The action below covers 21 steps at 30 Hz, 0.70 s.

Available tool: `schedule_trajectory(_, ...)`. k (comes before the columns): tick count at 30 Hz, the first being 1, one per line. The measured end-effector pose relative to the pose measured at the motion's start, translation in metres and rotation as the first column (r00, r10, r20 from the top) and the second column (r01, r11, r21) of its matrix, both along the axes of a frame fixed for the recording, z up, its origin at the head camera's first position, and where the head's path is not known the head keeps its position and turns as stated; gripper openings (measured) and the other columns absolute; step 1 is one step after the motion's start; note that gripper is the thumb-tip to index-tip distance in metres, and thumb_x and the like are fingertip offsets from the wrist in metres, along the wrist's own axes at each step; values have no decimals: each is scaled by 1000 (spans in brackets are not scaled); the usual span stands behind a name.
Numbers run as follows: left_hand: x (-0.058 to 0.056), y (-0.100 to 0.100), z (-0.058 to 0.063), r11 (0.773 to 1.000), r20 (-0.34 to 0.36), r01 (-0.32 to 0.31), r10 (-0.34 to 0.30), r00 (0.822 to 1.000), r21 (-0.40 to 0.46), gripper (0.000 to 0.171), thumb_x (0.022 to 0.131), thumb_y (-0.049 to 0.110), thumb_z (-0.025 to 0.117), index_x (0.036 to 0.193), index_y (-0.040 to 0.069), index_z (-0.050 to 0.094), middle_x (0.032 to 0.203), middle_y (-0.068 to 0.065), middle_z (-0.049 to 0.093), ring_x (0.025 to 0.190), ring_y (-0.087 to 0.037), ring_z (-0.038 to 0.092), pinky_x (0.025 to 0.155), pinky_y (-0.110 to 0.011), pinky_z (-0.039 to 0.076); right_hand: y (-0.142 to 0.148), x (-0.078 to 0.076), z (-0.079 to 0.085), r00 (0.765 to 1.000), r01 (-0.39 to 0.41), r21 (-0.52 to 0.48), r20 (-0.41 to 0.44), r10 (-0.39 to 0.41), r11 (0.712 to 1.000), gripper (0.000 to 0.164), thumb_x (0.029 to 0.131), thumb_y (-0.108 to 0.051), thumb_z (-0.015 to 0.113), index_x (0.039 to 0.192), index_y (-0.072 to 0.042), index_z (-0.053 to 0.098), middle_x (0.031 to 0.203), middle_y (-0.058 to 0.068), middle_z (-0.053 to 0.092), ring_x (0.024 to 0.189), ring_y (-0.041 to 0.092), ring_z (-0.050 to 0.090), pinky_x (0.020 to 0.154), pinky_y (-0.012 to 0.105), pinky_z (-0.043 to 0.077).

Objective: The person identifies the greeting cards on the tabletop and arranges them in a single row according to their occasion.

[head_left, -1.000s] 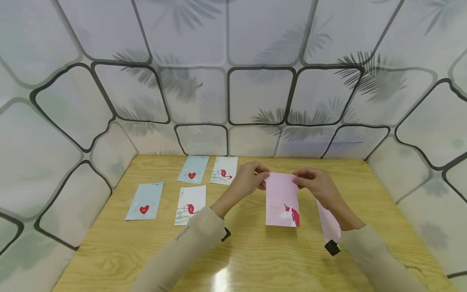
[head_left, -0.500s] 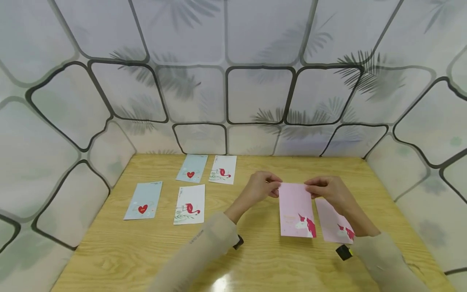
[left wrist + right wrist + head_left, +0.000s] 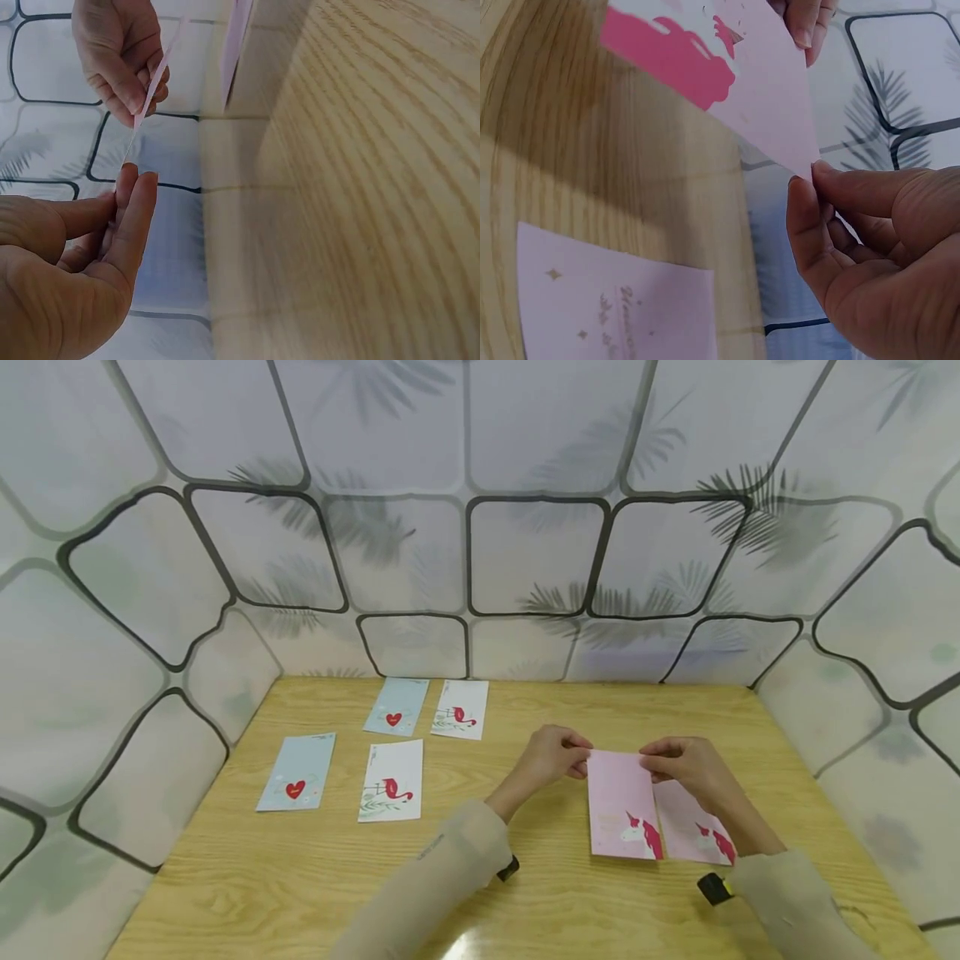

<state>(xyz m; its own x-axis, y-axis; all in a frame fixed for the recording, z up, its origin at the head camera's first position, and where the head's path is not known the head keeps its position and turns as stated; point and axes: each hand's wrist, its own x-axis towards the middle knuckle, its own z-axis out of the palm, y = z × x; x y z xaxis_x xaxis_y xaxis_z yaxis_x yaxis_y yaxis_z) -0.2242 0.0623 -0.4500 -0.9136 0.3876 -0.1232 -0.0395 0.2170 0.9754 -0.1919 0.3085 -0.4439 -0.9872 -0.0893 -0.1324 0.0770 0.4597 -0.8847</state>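
Observation:
A pink card with a white-and-red unicorn (image 3: 624, 802) is stretched between both hands. My left hand (image 3: 553, 755) pinches its far left corner between thumb and fingers. The far right corner is pinched by my right hand (image 3: 693, 768). In the right wrist view the held card (image 3: 772, 97) tilts above the table. A second pink unicorn card (image 3: 693, 827) lies flat just to the right, partly covered by my right hand and wrist; gold lettering and stars show on this lying card (image 3: 622, 307) in the right wrist view.
On the left of the wooden table (image 3: 247, 893) lie two blue heart cards (image 3: 296, 772) and two white flamingo cards (image 3: 390, 782), set in two rows. A patterned curtain-like wall (image 3: 525, 560) encloses the back and sides.
Both hands have carried the pink card to the right and nearer the body, lowering it beside the other pink card. The blue and white cards have stayed put.

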Motion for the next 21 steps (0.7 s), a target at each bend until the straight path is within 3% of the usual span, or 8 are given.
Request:
schedule_trajectory(10,-6,15,-15,996,-33,-63,61,998,-63,8,99,-2,66,99,-4,74,76,-7,70,66,-22,72,68,-36,63,3,-11,-17,1000,21,74,-19,-19,997,28,98,-9,72,114,14,70,97,12,73,78,17,69,73,31,61)
schedule_trajectory(15,-10,22,-22,990,-81,-88,80,994,-106,8,98,-3,66,97,-6,74,75,-14,70,67,-26,71,63,-30,61,4,-18,-27,999,34,125,-42,-29,992,26,97,-8,73,112,13,70,95,15,74,77,19,71,70,31,61)
schedule_trajectory(19,-14,26,-28,976,-131,-85,60,990,-199,9,99,1,67,98,-2,76,76,-12,71,69,-25,71,56,-21,53,6,-22,-32,997,35,216,-70,-20,976,23,97,-10,72,110,10,72,96,15,74,78,18,69,66,29,59)
schedule_trajectory(21,-15,27,-31,953,-158,-97,53,986,-286,9,99,7,69,98,4,78,73,-6,71,65,-18,68,55,-20,48,6,-24,-34,997,29,257,-78,-9,966,22,98,-10,72,110,9,73,96,15,74,78,18,67,65,29,56)
